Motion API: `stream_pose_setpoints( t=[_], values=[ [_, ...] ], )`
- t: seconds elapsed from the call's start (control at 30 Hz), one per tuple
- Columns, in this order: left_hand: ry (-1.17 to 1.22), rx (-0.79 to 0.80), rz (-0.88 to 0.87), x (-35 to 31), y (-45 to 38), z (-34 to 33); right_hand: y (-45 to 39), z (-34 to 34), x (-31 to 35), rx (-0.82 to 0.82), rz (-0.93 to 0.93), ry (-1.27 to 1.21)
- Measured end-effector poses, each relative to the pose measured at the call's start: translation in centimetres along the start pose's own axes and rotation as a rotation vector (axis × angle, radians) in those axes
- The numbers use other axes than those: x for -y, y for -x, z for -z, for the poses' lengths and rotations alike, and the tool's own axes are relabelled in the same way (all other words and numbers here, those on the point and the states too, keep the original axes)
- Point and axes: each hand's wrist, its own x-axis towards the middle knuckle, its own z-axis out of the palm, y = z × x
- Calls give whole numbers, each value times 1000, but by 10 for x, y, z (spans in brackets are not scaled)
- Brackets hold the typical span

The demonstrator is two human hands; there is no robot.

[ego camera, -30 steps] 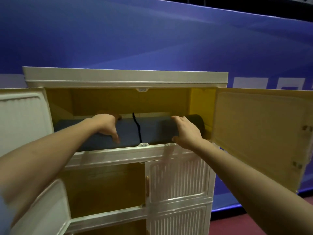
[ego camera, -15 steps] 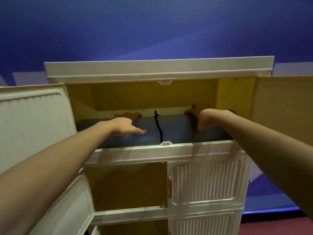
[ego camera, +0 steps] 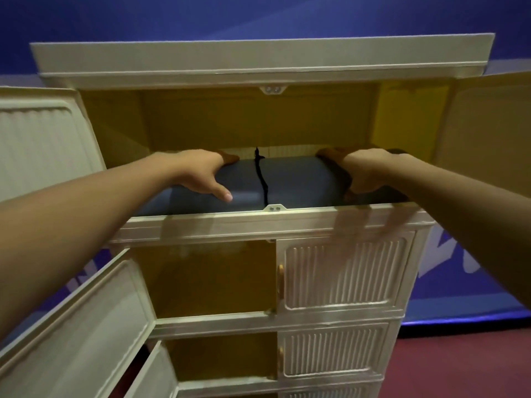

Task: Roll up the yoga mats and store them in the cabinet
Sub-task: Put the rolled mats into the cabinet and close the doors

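Both arms reach forward and up into the top compartment of the cream cabinet [ego camera: 258, 57]. Left hand [ego camera: 198, 173] lies palm down on the left half of the rolled dark blue yoga mat [ego camera: 293, 179], fingers over the top of the roll toward the back, thumb stretched forward along the front face; it looks like a loose curl over the curve rather than a tight grip. Right hand [ego camera: 365, 175] wraps the right end of the mat, fingers curled over the top and thumb low at the front, holding it; the far fingertips are hidden behind the roll, so the grip depth is hard to tell. Mat lies sideways across the top compartment, just behind the front rail, with a black tie cord [ego camera: 261, 179] around its middle between the two hands. Top doors stand open to both sides; left doors of the lower compartments are open, right ones closed. Versus half a second ago: left hand has shifted from flat on the front face to draped over the top, right hand sits about where it was, and the mat stays in the same compartment. Camera is closer and lower.
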Motion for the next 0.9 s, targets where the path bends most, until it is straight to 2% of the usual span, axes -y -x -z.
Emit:
stream_pose_setpoints(
  t=[0.1,0.47,0.63,0.7,0.8,0.9],
  values=[
    [9,-65,28,5,-3,-10,2,2,-13,-32,57,-4],
    [92,-58,111,-10,0,-11,17,-4,-3,-148,66,58],
    [-61,-65,140,-33,30,-11,38,5,5,-80,46,-51],
    [-186,-92,155,-48,39,-13,48,12,17,-117,33,-73],
    [-111,-250,76,-91,43,-6,73,28,42,-373,33,-230],
    [156,-444,-133,-157,49,15,133,46,60,-907,52,-533]
  ],
)
